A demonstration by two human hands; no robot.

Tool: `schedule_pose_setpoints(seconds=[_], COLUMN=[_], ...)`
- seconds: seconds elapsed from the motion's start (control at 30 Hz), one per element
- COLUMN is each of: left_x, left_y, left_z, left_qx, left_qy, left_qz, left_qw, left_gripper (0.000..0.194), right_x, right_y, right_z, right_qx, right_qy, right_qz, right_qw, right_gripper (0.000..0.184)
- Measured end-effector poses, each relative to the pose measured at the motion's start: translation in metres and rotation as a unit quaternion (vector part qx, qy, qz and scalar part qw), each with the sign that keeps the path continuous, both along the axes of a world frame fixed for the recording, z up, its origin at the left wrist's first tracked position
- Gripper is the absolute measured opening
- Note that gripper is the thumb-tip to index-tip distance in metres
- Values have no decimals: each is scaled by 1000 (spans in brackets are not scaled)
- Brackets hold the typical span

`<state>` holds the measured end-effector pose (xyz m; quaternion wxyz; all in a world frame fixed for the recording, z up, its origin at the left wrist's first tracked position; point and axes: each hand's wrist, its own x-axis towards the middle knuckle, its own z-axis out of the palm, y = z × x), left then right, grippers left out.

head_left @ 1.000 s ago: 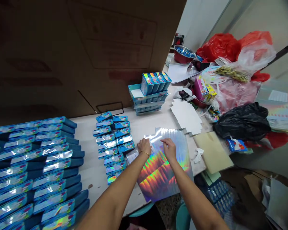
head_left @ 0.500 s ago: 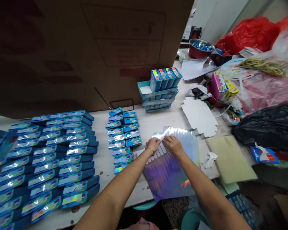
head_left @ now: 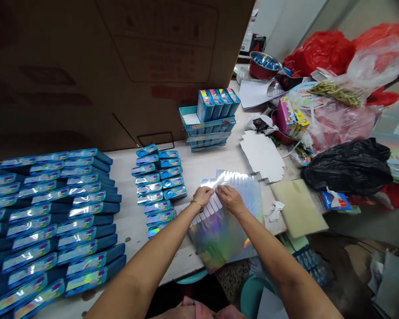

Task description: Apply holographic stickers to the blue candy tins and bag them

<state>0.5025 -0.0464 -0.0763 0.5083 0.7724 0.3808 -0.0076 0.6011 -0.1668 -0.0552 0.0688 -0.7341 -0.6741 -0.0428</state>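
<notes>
Shiny holographic sticker sheets (head_left: 219,239) lie overlapped near the table's front edge, with a row of white bare strips across the upper one. My left hand (head_left: 202,196), with a bracelet at the wrist, pinches at the upper part of the sticker sheet. Close beside it, my right hand (head_left: 230,199) is closed with its fingertips on the same sheet. Whether a single sticker is between the fingertips is too small to see. Left of my hands stand two columns of blue boxes (head_left: 173,182) with shiny labels on top.
Many more blue boxes (head_left: 83,226) fill the table's left. A display tray (head_left: 191,118) holding upright boxes stands before a large cardboard carton (head_left: 119,66). To the right are white card sheets (head_left: 263,155), a yellowish pad (head_left: 297,208), crumpled paper (head_left: 275,211) and a black bag (head_left: 349,166).
The view has swung a little to the right, so everything sits farther left. Both hands keep close together at the sticker sheet, whose lower left corner now looks green instead of purple.
</notes>
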Motion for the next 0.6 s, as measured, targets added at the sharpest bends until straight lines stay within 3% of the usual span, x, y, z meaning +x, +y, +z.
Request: schedule_pose_setpoints(seconds=[0.1,0.2,0.3,0.37,0.47,0.53,0.6], left_x=[-1,-2,-7,-16,-38,-56,-72], left_y=[-2,-3,-5,-5,2,12,29], left_z=[1,6,19,32,54,66,72], left_qx=[3,12,8,-84,-285,-325,-304], left_qy=[-2,-9,-52,-132,-253,-280,-284], left_qz=[23,51,81,142,236,259,277], left_qw=[1000,999,995,977,894,865,866], left_gripper=[19,16,21,30,46,47,46], right_x=[-6,-13,-17,-17,-19,-26,-39], right_y=[-9,-13,-4,10,37,56,76], right_z=[17,58,97,110,108,100,92], right_qx=[-6,-13,4,16,30,43,52], right_qy=[33,112,245,344,504,591,648], right_qz=[-17,-77,-172,-238,-310,-325,-321], right_qw=[999,991,954,908,806,737,689], right_gripper=[19,14,13,11,12,14,17])
